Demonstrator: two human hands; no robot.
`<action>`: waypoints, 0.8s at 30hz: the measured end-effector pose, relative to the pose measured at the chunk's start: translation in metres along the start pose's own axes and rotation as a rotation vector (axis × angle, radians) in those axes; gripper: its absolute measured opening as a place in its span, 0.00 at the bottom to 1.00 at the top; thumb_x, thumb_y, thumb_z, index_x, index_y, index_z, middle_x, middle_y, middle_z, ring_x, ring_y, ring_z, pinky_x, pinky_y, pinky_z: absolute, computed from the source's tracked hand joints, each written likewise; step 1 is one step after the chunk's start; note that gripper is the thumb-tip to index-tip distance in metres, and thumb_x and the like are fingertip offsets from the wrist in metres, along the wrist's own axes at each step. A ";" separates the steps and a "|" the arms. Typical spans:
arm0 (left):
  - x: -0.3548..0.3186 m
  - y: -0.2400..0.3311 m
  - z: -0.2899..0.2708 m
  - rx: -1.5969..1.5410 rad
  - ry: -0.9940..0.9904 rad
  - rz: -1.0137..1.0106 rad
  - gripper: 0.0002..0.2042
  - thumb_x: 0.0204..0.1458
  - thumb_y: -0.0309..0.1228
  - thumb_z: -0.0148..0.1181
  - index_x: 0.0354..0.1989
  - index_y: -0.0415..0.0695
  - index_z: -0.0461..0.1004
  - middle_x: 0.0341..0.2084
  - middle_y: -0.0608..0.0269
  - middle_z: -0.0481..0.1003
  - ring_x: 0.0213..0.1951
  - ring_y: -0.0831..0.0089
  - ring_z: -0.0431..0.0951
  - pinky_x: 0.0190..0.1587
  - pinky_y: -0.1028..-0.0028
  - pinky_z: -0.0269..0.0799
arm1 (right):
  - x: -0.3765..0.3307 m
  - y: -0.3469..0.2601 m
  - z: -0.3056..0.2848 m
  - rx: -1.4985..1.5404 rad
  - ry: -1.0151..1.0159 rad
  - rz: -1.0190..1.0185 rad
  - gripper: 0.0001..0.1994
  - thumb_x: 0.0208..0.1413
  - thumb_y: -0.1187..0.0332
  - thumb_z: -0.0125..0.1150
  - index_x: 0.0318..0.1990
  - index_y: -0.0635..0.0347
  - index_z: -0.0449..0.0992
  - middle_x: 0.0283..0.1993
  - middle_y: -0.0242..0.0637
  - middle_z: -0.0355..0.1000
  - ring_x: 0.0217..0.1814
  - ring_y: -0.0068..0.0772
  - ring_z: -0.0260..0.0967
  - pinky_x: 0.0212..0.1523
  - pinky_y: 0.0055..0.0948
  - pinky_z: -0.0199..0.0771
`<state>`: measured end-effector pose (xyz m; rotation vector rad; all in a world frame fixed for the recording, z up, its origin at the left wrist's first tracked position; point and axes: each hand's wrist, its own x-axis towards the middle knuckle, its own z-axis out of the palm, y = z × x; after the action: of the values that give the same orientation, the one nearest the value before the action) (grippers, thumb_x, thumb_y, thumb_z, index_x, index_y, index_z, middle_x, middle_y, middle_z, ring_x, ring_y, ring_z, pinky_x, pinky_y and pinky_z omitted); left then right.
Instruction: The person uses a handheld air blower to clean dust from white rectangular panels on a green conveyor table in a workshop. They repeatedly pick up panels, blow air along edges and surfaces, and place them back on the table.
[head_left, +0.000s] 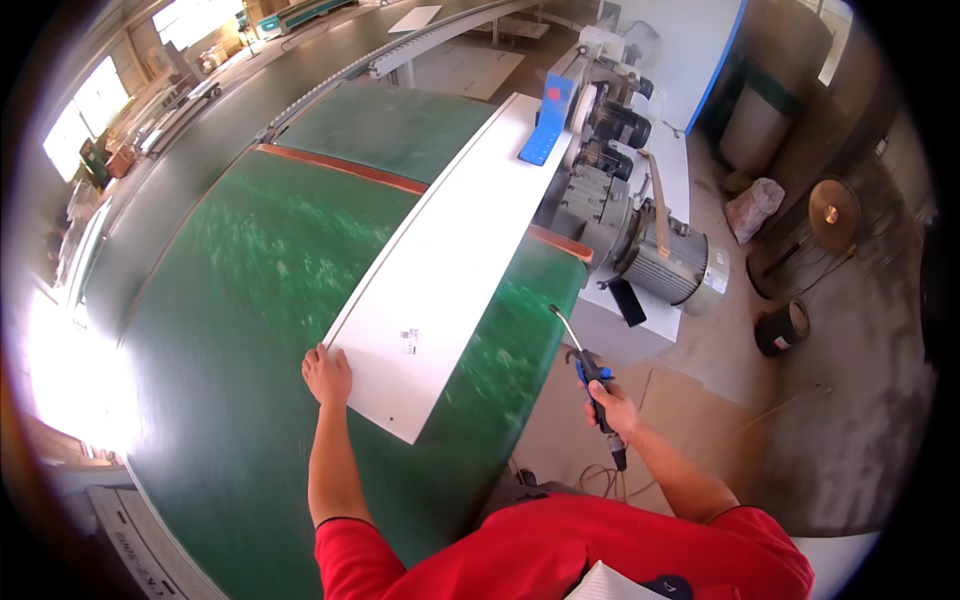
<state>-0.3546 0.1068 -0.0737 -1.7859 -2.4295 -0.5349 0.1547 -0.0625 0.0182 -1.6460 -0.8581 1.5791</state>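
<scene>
A long white panel lies flat across a green conveyor belt. A small label and a small hole mark its near part. My left hand grips the panel's left edge close to its near corner, fingers bent over the edge. Off the belt's right side, my right hand is wrapped round a black and blue air blow gun. The gun's thin metal nozzle points up and left toward the belt's edge, apart from the panel.
A blue perforated plate overhangs the panel's far right edge, beside machinery with a large grey motor. A black phone rests by the motor. Orange-brown strips cross the belt. A hose hangs below the gun. A dark bucket stands right.
</scene>
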 end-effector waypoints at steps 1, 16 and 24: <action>-0.009 -0.008 -0.003 0.022 -0.008 0.004 0.25 0.57 0.43 0.52 0.57 0.37 0.68 0.53 0.48 0.68 0.57 0.51 0.65 0.62 0.58 0.57 | -0.003 0.007 0.000 -0.003 -0.042 0.017 0.25 0.65 0.48 0.49 0.53 0.64 0.70 0.26 0.33 0.70 0.25 0.26 0.69 0.31 0.28 0.68; -0.082 -0.121 -0.048 0.144 -0.173 -0.115 0.26 0.60 0.43 0.47 0.62 0.38 0.63 0.58 0.49 0.65 0.61 0.52 0.61 0.66 0.58 0.52 | -0.017 0.044 0.089 -0.353 -0.514 -0.051 0.22 0.64 0.48 0.49 0.34 0.62 0.70 0.21 0.31 0.68 0.23 0.21 0.65 0.25 0.25 0.65; -0.126 -0.183 -0.088 0.142 -0.090 -0.148 0.24 0.59 0.40 0.48 0.60 0.38 0.65 0.57 0.50 0.66 0.63 0.54 0.61 0.69 0.57 0.48 | 0.043 -0.005 0.116 0.096 0.068 0.021 0.20 0.63 0.50 0.53 0.45 0.61 0.71 0.22 0.31 0.67 0.19 0.24 0.64 0.23 0.26 0.68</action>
<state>-0.4989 -0.0843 -0.0669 -1.6185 -2.6011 -0.2901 0.0411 -0.0197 -0.0041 -1.6358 -0.7214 1.5445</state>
